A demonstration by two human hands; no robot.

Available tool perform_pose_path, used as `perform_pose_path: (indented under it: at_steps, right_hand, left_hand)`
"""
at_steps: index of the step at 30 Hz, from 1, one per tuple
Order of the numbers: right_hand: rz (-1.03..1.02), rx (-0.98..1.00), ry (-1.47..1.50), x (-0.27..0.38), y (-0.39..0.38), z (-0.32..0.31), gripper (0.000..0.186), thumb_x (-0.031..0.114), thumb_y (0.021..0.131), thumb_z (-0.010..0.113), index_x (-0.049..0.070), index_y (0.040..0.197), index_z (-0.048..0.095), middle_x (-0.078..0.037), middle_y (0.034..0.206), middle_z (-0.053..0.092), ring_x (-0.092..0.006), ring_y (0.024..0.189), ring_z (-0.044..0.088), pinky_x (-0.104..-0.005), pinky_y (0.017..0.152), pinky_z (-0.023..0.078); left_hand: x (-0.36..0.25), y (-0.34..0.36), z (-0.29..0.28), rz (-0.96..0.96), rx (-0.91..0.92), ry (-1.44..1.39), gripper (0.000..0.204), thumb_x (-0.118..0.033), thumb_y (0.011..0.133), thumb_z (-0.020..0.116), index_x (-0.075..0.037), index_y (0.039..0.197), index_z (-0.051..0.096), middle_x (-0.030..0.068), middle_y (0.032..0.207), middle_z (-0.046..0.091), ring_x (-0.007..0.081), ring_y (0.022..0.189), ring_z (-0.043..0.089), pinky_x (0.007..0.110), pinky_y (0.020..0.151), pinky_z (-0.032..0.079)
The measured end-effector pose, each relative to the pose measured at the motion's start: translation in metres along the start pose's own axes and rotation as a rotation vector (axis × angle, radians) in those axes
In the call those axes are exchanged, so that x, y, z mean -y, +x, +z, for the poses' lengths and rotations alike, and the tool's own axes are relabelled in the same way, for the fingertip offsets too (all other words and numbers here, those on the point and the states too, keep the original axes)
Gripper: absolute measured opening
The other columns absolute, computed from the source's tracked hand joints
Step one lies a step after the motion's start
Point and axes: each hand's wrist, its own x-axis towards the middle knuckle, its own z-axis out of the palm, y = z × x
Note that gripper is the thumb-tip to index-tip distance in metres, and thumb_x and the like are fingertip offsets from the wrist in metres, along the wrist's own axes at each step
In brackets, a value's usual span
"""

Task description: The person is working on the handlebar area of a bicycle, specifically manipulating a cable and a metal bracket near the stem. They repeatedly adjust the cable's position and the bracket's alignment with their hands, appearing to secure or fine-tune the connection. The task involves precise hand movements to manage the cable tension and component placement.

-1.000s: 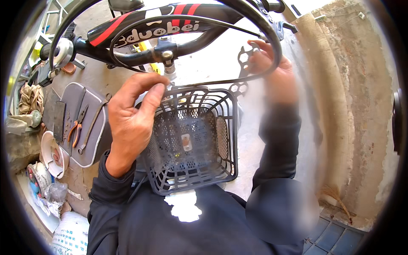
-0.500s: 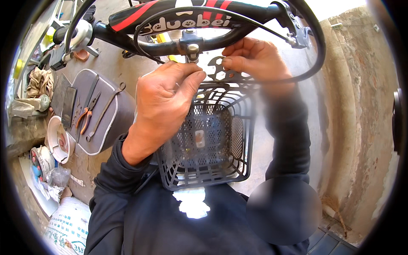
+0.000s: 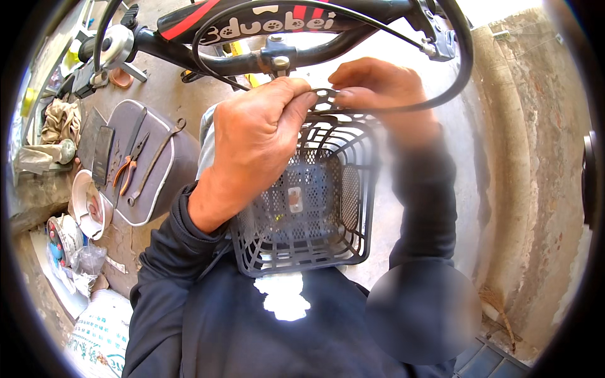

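My right hand (image 3: 378,88) pinches a flat dark multi-hole wrench (image 3: 324,96) over the basket's far rim. My left hand (image 3: 255,135) is closed, thumb against forefinger, right at the wrench's left end; whatever lies between those fingertips is hidden. Below both hands sits a black plastic bicycle basket (image 3: 364,252), its mesh floor visible through the opening. Just beyond my left fingers a bolt (image 3: 281,63) sticks out of the clamp at the middle of the black handlebar (image 3: 230,66).
Black cables loop from the handlebar around my hands. A silver bell (image 3: 118,45) is at its left end. On a grey padded seat (image 3: 151,201) at left lie orange-handled pliers (image 3: 129,169) and a long spanner (image 3: 156,160). A white tub (image 3: 88,205) stands beside it; a wall (image 3: 529,157) rises at right.
My left hand has moved slightly up and right, away from the bolt's front, to the wrench. The wrench has tilted and shows less of its face.
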Motion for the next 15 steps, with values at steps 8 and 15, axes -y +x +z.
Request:
perform_pose_path:
  at_steps: [8, 15]
  right_hand:
    - [0.038, 0.024, -0.019, -0.025, -0.012, -0.021, 0.02, 0.009, 0.085, 0.069, 0.0, 0.103, 0.069, -0.007, 0.088, 0.069, -0.0146, 0.082, 0.063, -0.0278, 0.075, 0.051]
    - [0.08, 0.001, -0.073, -0.022, 0.001, -0.004, 0.014, 0.007, 0.084, 0.069, 0.001, 0.097, 0.069, -0.007, 0.085, 0.069, -0.0117, 0.078, 0.064, -0.0238, 0.072, 0.051]
  left_hand:
    - [0.002, -0.006, -0.01, -0.19, -0.079, -0.289, 0.01, 0.001, 0.083, 0.066, 0.003, 0.092, 0.066, 0.0123, 0.074, 0.067, 0.0131, 0.065, 0.064, 0.024, 0.06, 0.049]
    - [0.013, -0.015, -0.028, -0.04, -0.094, -0.053, 0.011, 0.003, 0.079, 0.069, 0.003, 0.09, 0.067, 0.014, 0.077, 0.066, 0.0201, 0.068, 0.065, 0.027, 0.061, 0.049]
